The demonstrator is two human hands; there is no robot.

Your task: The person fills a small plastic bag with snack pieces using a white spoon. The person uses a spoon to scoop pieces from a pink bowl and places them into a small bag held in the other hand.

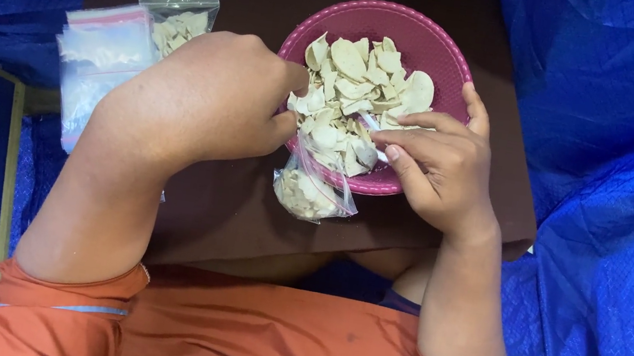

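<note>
Clear zip bag [314,190] w/ pale chips hangs btwn hands at pink bowl [435,46] rim; L hand [212,97] pinches bag top, R hand [438,166] grips its other edge.

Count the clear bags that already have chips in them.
2. One bag of chips hangs at the pink bowl rim, held by both hands. One filled bag lies at the table's far left, beside a stack of seemingly empty bags; more may be hidden.
</note>
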